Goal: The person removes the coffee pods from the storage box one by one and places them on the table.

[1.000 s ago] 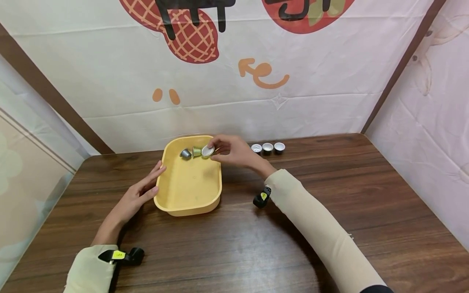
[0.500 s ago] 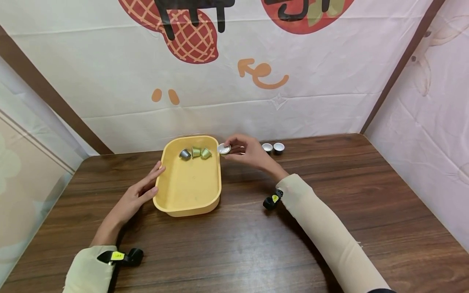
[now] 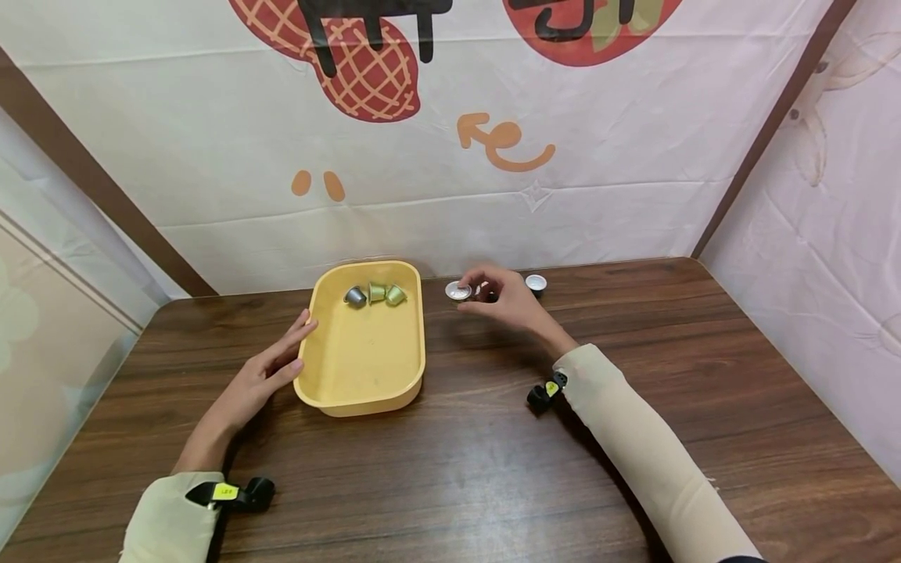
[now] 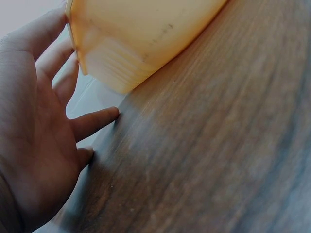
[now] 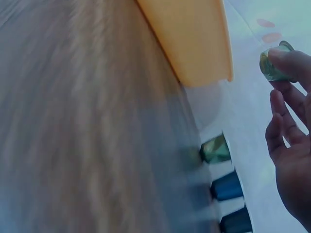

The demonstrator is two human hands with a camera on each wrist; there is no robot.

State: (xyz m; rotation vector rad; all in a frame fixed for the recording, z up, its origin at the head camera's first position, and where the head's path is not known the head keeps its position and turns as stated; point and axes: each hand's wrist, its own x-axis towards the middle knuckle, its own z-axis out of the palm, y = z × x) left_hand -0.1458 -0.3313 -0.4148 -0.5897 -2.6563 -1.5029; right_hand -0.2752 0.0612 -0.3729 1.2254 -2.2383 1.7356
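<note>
A green coffee capsule [image 5: 276,62] with a silvery lid [image 3: 457,291] is pinched between the thumb and fingers of my right hand [image 3: 512,299], to the right of a yellow plastic tray [image 3: 366,360]. The fingers of my left hand [image 3: 262,377] lie fairly straight against the tray's left rim, as the left wrist view also shows. Inside the tray, near its far end, lie a grey capsule [image 3: 355,297] and two green capsules [image 3: 386,293] on their sides.
By the table's back edge stand a green capsule [image 5: 216,148], a blue one [image 5: 227,187] and a dark one [image 5: 236,221], lids up. My right hand partly hides this row in the head view. Behind the wooden table [image 3: 450,477] hangs a printed cloth [image 3: 422,219].
From over the tray's far end, my right hand has moved right, carrying the green capsule out past the rim. My left hand and the tray have stayed in place.
</note>
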